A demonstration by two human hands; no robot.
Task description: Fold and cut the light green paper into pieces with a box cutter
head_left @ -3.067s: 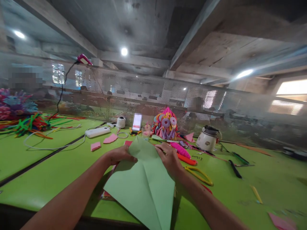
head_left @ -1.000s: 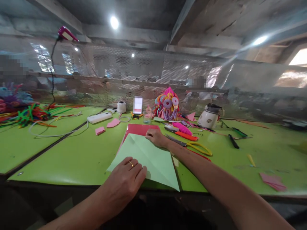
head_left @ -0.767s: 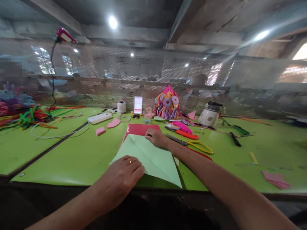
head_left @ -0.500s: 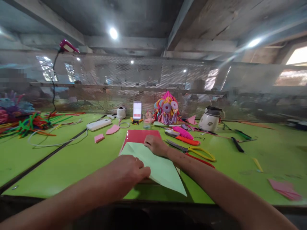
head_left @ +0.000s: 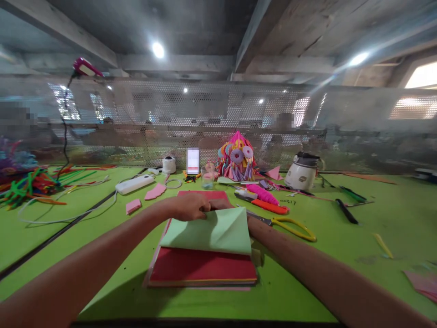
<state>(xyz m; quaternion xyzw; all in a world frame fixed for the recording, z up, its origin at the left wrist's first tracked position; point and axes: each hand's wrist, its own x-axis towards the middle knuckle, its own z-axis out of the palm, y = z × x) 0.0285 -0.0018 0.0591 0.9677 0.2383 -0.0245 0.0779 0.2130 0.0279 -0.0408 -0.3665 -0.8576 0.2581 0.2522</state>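
Note:
A light green sheet of paper [head_left: 208, 234], folded over, is raised above a stack of coloured paper [head_left: 201, 269] with a red sheet on top. My left hand [head_left: 191, 206] is closed on the green paper's upper edge, thumb and fingers pinched together. Just beyond it lies my right hand [head_left: 220, 204], at the back of the green paper. Its fingers are hidden by the left hand and the paper. Yellow-handled scissors [head_left: 290, 228] lie to the right of the stack, beside my right forearm.
An orange cutter [head_left: 271, 207] and a magenta bundle [head_left: 262, 193] lie to the right. Farther back stand a white kettle [head_left: 302, 173], a colourful tasselled paper ornament [head_left: 236, 157], a phone [head_left: 192, 160] and a glass [head_left: 207, 177]. A white power strip [head_left: 134, 184] is at left.
My left hand has moved away from me, bringing the green paper's near edge up and over toward the far side. The red sheet's near part now shows.

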